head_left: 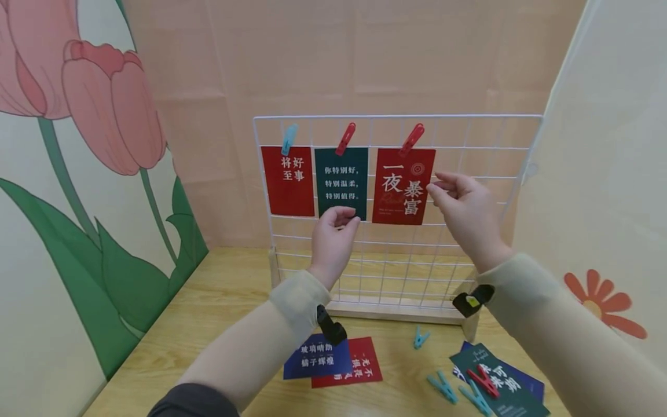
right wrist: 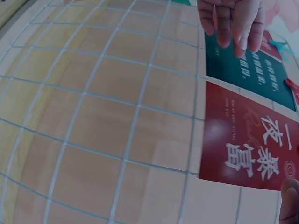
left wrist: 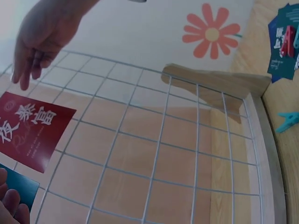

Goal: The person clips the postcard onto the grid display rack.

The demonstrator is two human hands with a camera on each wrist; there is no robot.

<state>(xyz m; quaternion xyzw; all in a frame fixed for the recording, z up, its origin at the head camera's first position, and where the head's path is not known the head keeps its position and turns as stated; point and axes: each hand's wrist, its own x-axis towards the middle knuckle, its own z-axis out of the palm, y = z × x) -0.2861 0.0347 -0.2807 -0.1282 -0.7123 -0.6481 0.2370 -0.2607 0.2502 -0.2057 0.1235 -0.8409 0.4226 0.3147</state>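
Note:
A red card with white characters hangs from a red clothespin on a white wire grid. My right hand is at this card's right edge, fingers loosely bent, fingertips close beside the edge. Under another red clothespin hangs a dark green card. My left hand is at its lower edge, fingers relaxed and overlapping the card; the right wrist view shows these fingers hanging loosely. Further left, a light blue clothespin holds another red card.
On the wooden table lie a blue card over a red card, left of centre. At right, a green card overlaps a blue one, with clothespins on top. Loose blue clothespins lie nearby. A wooden base supports the grid.

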